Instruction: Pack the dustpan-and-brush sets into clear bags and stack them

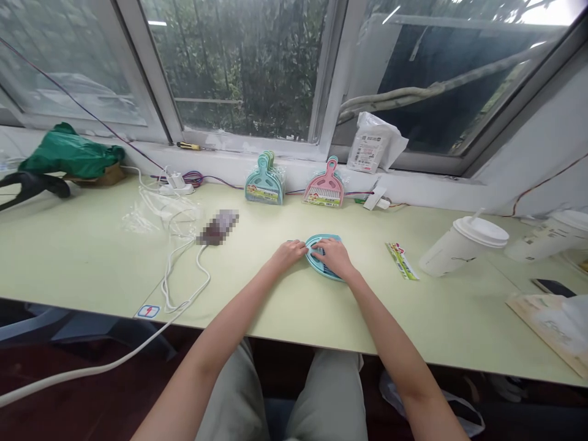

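A teal mini dustpan with a brush in it lies flat on the table in front of me. My left hand is closed at its left end, fingertips on the rim. Over its middle and right side sits my right hand, with curled fingers gripping the set from above and covering much of the brush. A printed label strip rests on the table to the right. Toward the window, a stack of teal dustpan sets and some pink ones lean against the wall.
White cups stand at the right, near a phone and a paper bag. White cables run across the left side and over the front edge. A green bag lies far left; a screwdriver is on the sill.
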The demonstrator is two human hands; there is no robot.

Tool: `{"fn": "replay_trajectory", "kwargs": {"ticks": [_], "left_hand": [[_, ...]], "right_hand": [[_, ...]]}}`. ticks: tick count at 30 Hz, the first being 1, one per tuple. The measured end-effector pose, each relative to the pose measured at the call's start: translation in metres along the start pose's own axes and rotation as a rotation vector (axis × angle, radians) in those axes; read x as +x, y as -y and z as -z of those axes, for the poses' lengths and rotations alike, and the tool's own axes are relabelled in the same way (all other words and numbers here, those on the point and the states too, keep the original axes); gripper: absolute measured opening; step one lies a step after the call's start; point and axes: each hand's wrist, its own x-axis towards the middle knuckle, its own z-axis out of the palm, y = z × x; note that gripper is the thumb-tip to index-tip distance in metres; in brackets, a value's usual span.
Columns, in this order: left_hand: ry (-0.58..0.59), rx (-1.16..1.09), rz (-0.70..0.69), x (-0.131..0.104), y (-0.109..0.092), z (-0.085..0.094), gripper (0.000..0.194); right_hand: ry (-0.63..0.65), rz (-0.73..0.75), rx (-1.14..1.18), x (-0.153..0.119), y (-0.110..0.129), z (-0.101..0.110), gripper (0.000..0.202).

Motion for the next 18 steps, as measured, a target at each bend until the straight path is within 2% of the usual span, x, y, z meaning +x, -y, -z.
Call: {"fn": "replay_trajectory", "kwargs": {"ticks": [1,3,5,6,7,8,10,11,12,14,16,18], "left_hand": [[-0.054,-0.025,0.018,0.0,-0.001,0.001,0.025],[-0.235,-0.119,0.113,0.001,-0.006,0.003,0.03],[-0.446,-0.322,0.268,0.004,-0.01,0.004,0.042],[-0.497,-0.481,0.338,0.006,-0.013,0.004,0.048],[-0.483,-0.669,0.383,0.008,-0.014,0.003,0.052],[-0.419,-0.858,0.409,0.01,-0.015,0.001,0.052],[-0.254,-1.157,0.448,0.014,-0.014,-0.006,0.048],[-0.207,-1.25,0.48,0.015,-0.011,-0.009,0.046],[-0.208,-1.306,0.53,0.016,-0.007,-0.013,0.045],[-0.313,-1.358,0.662,0.016,0.003,-0.016,0.044],[-0.43,-1.367,0.793,0.015,0.016,-0.016,0.041],[-0.493,-1.368,0.893,0.012,0.029,-0.012,0.037]], "right_hand": [[-0.014,-0.024,0.013,-0.001,0.001,0.001,0.012],[-0.083,-0.113,0.077,-0.002,0.002,0.001,0.012],[-0.224,-0.245,0.184,-0.001,0.003,-0.001,0.017],[-0.307,-0.307,0.245,0.0,0.004,-0.002,0.022],[-0.381,-0.354,0.312,0.002,0.005,-0.003,0.026],[-0.421,-0.372,0.388,0.005,0.005,-0.004,0.031],[-0.394,-0.347,0.54,0.009,0.002,-0.005,0.037],[-0.356,-0.33,0.586,0.011,-0.003,-0.003,0.037],[-0.332,-0.33,0.589,0.011,-0.011,0.0,0.036],[-0.381,-0.417,0.436,0.005,-0.036,0.009,0.032],[-0.502,-0.59,0.142,-0.008,-0.07,0.02,0.033],[-0.513,-0.794,-0.055,-0.024,-0.104,0.028,0.041]]}}
